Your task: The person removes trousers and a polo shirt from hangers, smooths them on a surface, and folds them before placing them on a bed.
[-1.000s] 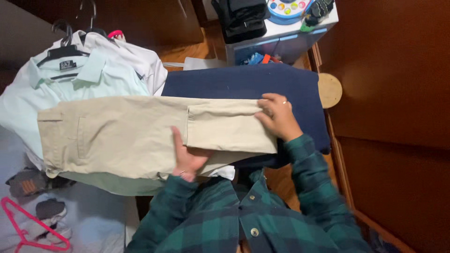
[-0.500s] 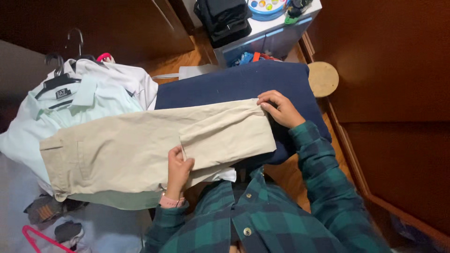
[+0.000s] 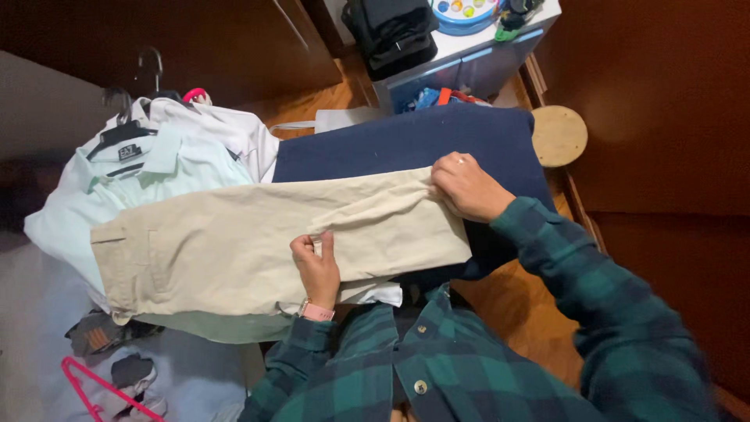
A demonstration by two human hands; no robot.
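Beige trousers [image 3: 258, 242] lie folded across a navy pad [image 3: 406, 141], shirts [image 3: 156, 164] at left; left hand [image 3: 316, 266], fingers pinching the fold's edge mid-cloth; right hand [image 3: 467, 187] presses the right end, fingers together.

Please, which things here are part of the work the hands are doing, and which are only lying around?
In hand:
- beige trousers
- left hand, pinching a fold
- right hand, pressing the trouser end
- navy padded surface beneath

Lying about:
- pale green shirt
- white shirt
- pink hanger
- round wooden stool
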